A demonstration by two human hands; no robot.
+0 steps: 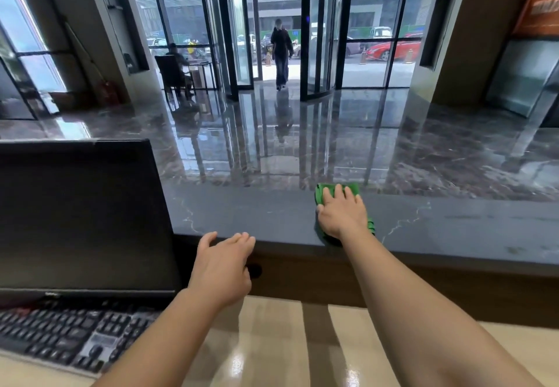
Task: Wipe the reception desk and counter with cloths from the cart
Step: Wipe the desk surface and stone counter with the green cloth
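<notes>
Right hand (340,212), fingers spread, presses green cloth (325,190) flat on counter (453,223), running left-right mid-frame; left hand (223,265) relaxed, empty, nearer lower-left.

Right of centre, the right hand (341,215) presses flat on a green cloth (321,193) on the dark counter (453,223). At lower centre, the left hand (223,262) spreads open by the counter's near edge, perhaps touching it. A monitor (78,214) and keyboard (69,335) fill the lower left.
</notes>
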